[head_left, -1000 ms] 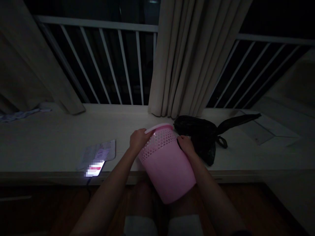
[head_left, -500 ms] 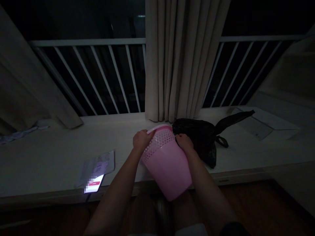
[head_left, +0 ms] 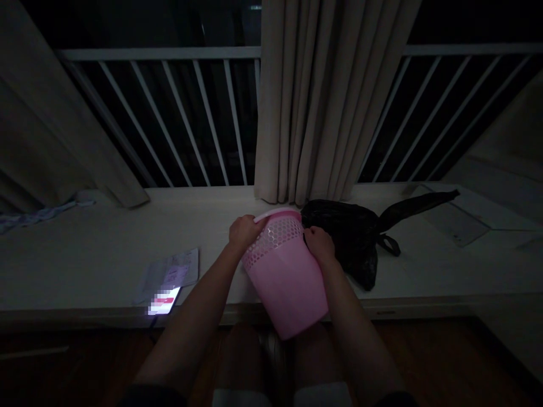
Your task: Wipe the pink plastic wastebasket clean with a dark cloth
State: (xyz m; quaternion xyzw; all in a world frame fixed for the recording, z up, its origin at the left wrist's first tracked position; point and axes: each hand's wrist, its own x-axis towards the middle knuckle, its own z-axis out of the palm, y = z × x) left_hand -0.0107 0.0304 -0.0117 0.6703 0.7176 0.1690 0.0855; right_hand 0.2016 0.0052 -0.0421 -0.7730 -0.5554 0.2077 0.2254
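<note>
A pink plastic wastebasket (head_left: 292,282) with a honeycomb band of holes below its rim is tilted in front of me, its mouth leaning away and its base toward my knees. My left hand (head_left: 246,233) grips the rim at the left. On the other side, my right hand (head_left: 319,244) is closed on the upper edge, next to a black plastic bag (head_left: 352,232) with its handles sticking out to the right. The inside of the wastebasket is hidden from view.
A pale window ledge (head_left: 203,226) runs across under curtains (head_left: 305,102) and a white railing (head_left: 169,53). A lit phone (head_left: 169,301) and a flat packet (head_left: 186,265) lie at the left. A white box (head_left: 466,217) stands at the right.
The view has shifted slightly, so the bag and railing sit a little differently. Both hands keep their hold on the wastebasket, whose base has swung slightly left.
</note>
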